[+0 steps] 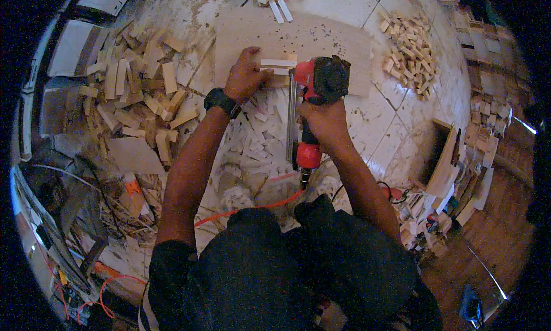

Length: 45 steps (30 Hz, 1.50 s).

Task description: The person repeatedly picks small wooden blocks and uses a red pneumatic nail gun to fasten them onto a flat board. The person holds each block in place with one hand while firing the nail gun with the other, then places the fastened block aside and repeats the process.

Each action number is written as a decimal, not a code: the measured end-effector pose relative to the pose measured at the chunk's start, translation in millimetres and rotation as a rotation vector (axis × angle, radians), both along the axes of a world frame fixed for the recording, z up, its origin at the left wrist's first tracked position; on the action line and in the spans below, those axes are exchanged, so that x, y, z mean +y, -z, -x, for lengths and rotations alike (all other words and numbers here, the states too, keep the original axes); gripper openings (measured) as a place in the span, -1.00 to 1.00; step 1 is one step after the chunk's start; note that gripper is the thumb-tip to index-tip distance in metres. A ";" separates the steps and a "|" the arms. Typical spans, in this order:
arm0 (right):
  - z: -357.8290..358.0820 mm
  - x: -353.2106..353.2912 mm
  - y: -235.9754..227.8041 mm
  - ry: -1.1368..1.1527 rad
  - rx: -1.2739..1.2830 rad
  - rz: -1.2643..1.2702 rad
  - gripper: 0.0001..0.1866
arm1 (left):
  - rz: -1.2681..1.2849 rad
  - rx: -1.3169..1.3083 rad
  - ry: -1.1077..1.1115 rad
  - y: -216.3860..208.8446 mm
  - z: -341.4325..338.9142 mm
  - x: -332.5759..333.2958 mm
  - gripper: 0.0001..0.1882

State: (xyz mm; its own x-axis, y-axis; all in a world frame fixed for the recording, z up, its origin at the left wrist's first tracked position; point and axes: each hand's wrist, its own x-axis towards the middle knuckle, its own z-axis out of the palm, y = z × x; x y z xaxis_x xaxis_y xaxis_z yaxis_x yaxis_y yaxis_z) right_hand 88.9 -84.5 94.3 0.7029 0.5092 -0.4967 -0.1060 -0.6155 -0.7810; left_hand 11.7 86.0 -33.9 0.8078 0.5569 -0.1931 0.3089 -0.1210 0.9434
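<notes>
My right hand [328,123] is wrapped round the handle of a red and black pneumatic nail gun [331,78]. Its long magazine points back toward me, and a red air hose [281,202] joins it at the handle's end. The gun's nose is at the right end of a small piece made of pale wooden strips [278,62]. At the left end of those strips, my left hand [245,77] pinches them between thumb and fingers; a black watch is on that wrist. Beneath the strips lies a flat wooden board [241,35] on the tiled floor.
A large heap of wooden blocks [138,96] spreads over the floor at left. Smaller blocks form another pile [410,53] at far right. Pale strips [258,136] lie between my forearms, with more at the far edge. Stacked wood [482,130] lines the right side.
</notes>
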 end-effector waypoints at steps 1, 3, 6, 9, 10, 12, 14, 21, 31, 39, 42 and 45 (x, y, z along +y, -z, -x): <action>-0.2 1.3 0.1 0.001 0.006 -0.016 -0.74 | -0.007 0.021 0.001 0.5 0.1 0.3 -0.33; -0.2 3.8 -0.1 0.006 0.014 -0.038 -0.73 | 0.062 0.005 0.002 2.3 -0.6 0.8 -0.35; 6.8 6.8 -3.5 0.048 0.048 -0.004 -0.74 | 0.087 0.022 -0.005 4.5 -2.4 1.8 -0.37; 7.2 9.8 -6.9 0.094 0.086 0.047 -0.75 | -0.232 0.008 0.019 4.2 -4.6 4.1 -0.38; 5.8 9.7 -7.3 0.090 0.094 0.021 -0.75 | -0.174 0.035 0.027 3.1 -6.1 5.8 -0.38; 1.4 5.2 -7.3 0.155 0.114 -0.055 -0.75 | -0.009 0.060 0.034 -0.2 -6.7 7.6 -0.38; 1.7 -9.2 -7.5 0.271 0.163 -0.144 -0.74 | 0.033 0.094 0.053 -4.2 -7.0 8.9 -0.40; -22.4 -67.0 -12.5 0.518 0.170 -0.233 -0.72 | 0.241 0.212 0.182 -30.8 -14.7 20.6 -0.58; -31.8 -86.7 -13.5 0.672 0.256 -0.354 -0.66 | -0.248 0.101 -0.152 -17.8 -29.2 94.6 -0.33; -29.4 -92.4 -5.6 0.630 0.277 -0.318 -0.64 | -1.003 0.926 -0.210 -14.4 71.5 127.0 -0.59; -27.6 -92.2 -1.3 0.636 0.302 -0.304 -0.63 | -0.905 1.006 -0.102 -34.9 64.3 128.5 -0.65; -26.4 -93.9 2.7 0.611 0.249 -0.320 -0.63 | -0.971 0.966 -0.024 -42.8 67.7 120.7 -0.65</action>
State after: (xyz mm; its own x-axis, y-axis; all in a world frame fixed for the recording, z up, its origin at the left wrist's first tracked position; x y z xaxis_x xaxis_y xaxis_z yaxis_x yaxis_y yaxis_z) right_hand 115.3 -178.3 91.5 0.7936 0.2096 -0.5712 -0.5550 -0.1352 -0.8208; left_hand -56.0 206.7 8.9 0.5639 0.8020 -0.1968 0.8008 -0.5893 -0.1069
